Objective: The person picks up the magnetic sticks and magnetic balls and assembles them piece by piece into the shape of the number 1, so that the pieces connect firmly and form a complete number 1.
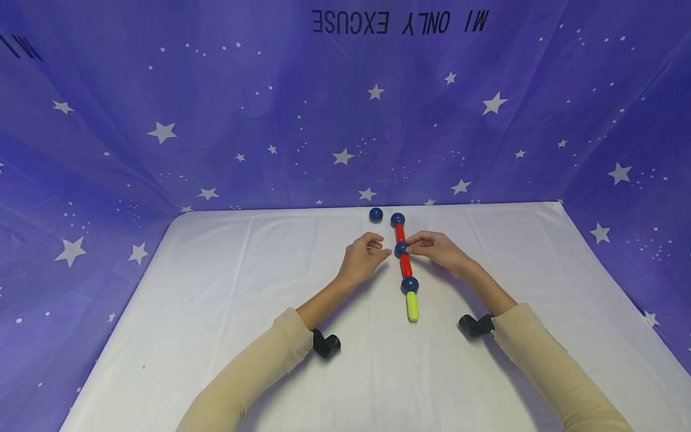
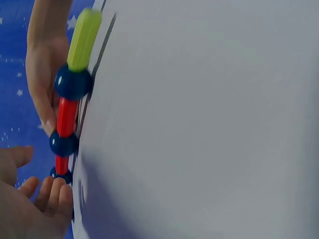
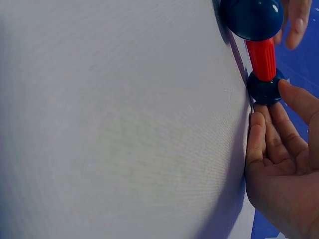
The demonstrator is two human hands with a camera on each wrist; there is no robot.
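Observation:
A straight chain of toy balls and rods lies on the white tablecloth in the head view. It runs from a far blue ball (image 1: 397,219) through a red rod (image 1: 400,233), a middle blue ball (image 1: 402,249), another red rod (image 1: 406,266) and a near blue ball (image 1: 409,285) to a yellow-green rod (image 1: 412,306). My right hand (image 1: 439,253) pinches the middle ball between thumb and fingers, as the right wrist view also shows at the blue ball (image 3: 265,90). Left of the chain, my left hand (image 1: 363,259) is bent loosely, thumb apart from fingers, holding nothing.
A loose blue ball (image 1: 376,214) sits at the table's back edge, left of the chain. Behind the white tablecloth (image 1: 232,270) hangs a purple curtain (image 1: 302,120) with stars. Black wrist devices (image 1: 326,346) sit at both sleeve cuffs.

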